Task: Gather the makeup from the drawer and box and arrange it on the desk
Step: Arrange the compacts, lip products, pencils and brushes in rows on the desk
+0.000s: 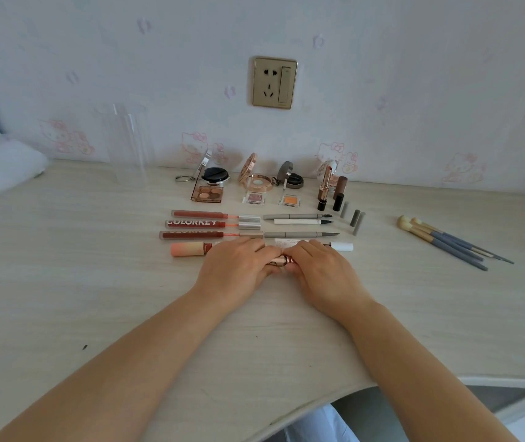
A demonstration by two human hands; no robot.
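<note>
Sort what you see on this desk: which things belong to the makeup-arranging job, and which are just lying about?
Part of the job:
lip gloss tubes
eyeliner pens
eyeshadow palette
compacts
brushes
tube held by left hand and right hand

Lying about:
wall socket
clear plastic container

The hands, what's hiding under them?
Both the left hand and right hand grip a small rose-gold makeup tube. Only its middle shows; both ends are covered.
</note>
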